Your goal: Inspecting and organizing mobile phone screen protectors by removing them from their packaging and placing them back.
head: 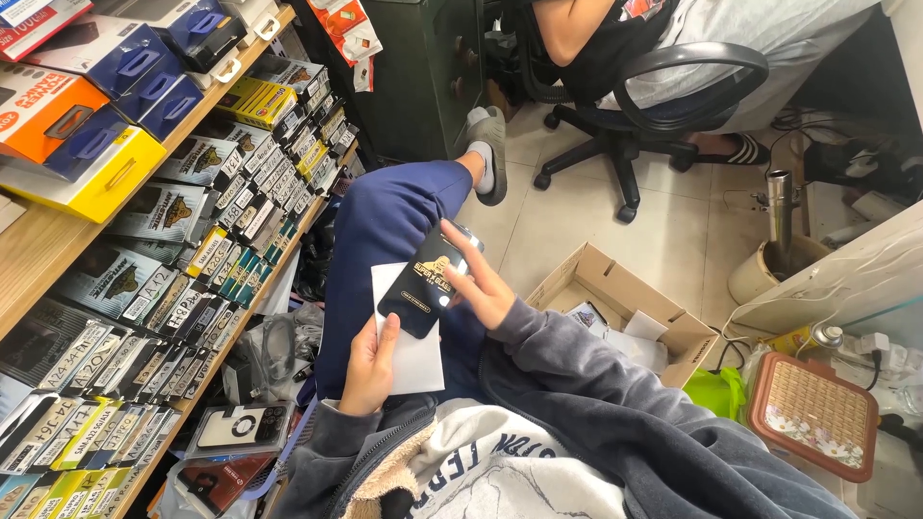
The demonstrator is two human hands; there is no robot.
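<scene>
Black glass sheet [426, 284], both hands pinching

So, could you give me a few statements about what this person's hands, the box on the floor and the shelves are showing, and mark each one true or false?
1. Both hands are on a black phone-shaped sheet. True: the left hand has it at the bottom, the right hand at the side.
2. A white envelope lies behind that sheet. True.
3. The cardboard box on the floor is taped shut. False: its flaps are open.
4. The wooden shelves hold fruit. False: they hold rows of small packaged boxes.
5. Another person sits in an office chair nearby. True.
</scene>
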